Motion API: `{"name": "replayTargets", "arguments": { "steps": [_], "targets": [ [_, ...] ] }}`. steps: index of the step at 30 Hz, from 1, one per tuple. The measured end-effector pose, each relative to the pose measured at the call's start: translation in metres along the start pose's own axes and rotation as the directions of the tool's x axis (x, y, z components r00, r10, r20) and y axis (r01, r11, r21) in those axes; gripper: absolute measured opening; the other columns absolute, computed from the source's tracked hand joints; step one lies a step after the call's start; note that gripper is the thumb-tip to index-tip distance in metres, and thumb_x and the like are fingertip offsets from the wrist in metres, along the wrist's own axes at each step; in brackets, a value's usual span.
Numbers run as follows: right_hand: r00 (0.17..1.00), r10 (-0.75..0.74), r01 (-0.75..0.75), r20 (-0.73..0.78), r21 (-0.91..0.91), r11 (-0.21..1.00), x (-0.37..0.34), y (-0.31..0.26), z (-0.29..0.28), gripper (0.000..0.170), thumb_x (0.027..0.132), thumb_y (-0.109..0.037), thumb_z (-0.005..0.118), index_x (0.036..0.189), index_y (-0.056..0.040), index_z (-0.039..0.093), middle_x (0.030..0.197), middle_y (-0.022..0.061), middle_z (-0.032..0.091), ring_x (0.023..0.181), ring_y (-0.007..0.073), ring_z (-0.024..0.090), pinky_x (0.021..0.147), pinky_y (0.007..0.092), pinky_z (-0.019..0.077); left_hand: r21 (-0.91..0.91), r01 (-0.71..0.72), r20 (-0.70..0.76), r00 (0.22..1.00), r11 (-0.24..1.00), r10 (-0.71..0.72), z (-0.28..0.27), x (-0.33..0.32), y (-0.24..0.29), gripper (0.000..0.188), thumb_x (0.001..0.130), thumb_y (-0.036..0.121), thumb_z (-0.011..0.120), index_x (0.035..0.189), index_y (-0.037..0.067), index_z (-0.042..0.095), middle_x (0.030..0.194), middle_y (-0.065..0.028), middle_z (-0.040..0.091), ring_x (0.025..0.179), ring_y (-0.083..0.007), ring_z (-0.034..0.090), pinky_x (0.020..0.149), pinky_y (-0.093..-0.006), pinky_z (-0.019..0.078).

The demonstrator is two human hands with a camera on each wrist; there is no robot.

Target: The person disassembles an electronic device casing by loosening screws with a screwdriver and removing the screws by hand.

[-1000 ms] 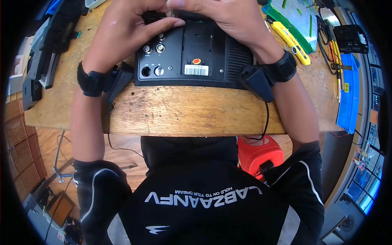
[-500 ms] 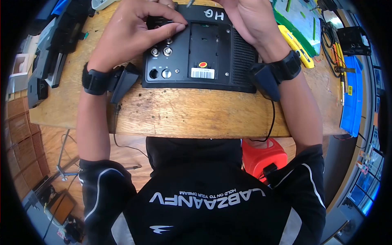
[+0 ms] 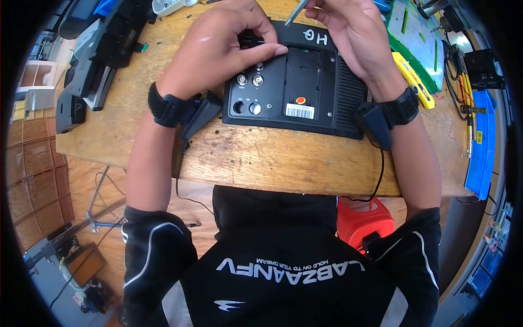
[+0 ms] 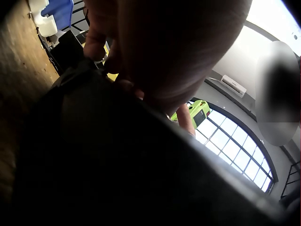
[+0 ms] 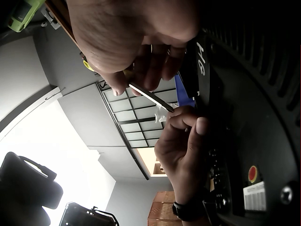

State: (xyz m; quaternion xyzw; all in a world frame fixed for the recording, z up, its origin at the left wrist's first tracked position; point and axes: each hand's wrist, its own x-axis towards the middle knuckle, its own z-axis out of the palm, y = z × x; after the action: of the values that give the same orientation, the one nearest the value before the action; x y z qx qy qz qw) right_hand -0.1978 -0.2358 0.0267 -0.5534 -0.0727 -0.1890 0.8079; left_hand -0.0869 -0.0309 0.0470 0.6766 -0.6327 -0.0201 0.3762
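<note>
Right hand [image 3: 359, 41] pinches tool [image 3: 296, 13]; left hand [image 3: 218, 49] touches casing [image 3: 305, 68] (white "HQ" [image 3: 315, 37]), grip unclear

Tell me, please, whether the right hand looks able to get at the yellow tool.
Probably yes: the yellow tool lies close by on the right with nothing on top, though the right hand pinches a slim metal tool and might have to put that down first.

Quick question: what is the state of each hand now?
Left hand: curled over the black device; whether it grips anything cannot be told.
Right hand: holding a thin metal tool.
</note>
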Motion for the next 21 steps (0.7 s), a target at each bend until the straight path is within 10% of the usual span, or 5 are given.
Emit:
{"name": "replayTargets", "arguments": {
  "steps": [17,21],
  "targets": [
    [1.000,0.007,-0.007,-0.008,-0.006,1.000,0.001,0.001,-0.002,0.043,0.103,-0.014,0.063,0.140,0.0055,0.053,0.112,0.0071,0.068,0.093,0.0107,0.062,0.087,0.0257,0.0525,0.219,-0.009,0.012,1.000,0.976,0.007,0.003,0.003,0.008,0.018,0.086,0.019,0.082,0.088,0.004,0.074,0.085,-0.0038,0.065,0.079,-0.0171,0.061,0.070,-0.0310,0.0478],
    [1.000,0.005,-0.005,-0.001,-0.003,1.000,0.001,0.002,-0.002,0.042,0.103,-0.014,0.063,0.139,0.0054,0.054,0.113,0.0080,0.069,0.093,0.0100,0.061,0.086,0.0257,0.0519,0.172,-0.028,-0.028,0.999,0.985,0.033,0.004,0.002,0.008,0.021,0.084,0.021,0.081,0.082,0.005,0.066,0.082,-0.0112,0.060,0.080,-0.0287,0.059,0.072,-0.0379,0.0485]
  ]
}}
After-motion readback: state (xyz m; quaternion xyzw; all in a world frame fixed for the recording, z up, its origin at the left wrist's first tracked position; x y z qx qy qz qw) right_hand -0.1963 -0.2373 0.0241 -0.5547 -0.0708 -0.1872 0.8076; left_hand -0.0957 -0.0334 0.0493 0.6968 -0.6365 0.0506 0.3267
